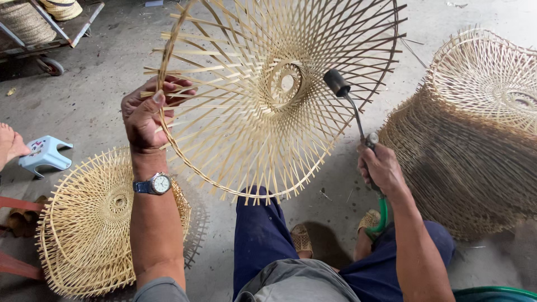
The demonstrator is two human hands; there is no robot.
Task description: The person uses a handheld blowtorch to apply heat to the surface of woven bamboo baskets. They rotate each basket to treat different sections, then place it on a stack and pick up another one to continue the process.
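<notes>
Left hand (pixel 146 112) was closed on the rim of a round woven bamboo frame (pixel 268 100), thumb over the edge and fingers behind, holding it up tilted in front of the person, above the knees. Right hand (pixel 381 168) was closed around a torch tool (pixel 358 120) with a thin metal neck and a black nozzle; the nozzle sat just beside the frame's central ring, on the frame's right side. A green hose (pixel 382 215) ran down from below that hand. Frame sat between both hands, nearer the left. A stack of finished frames (pixel 470 128) stood at right, flat ones (pixel 95 223) lay at lower left, and a small blue stool (pixel 45 154) was at far left.
</notes>
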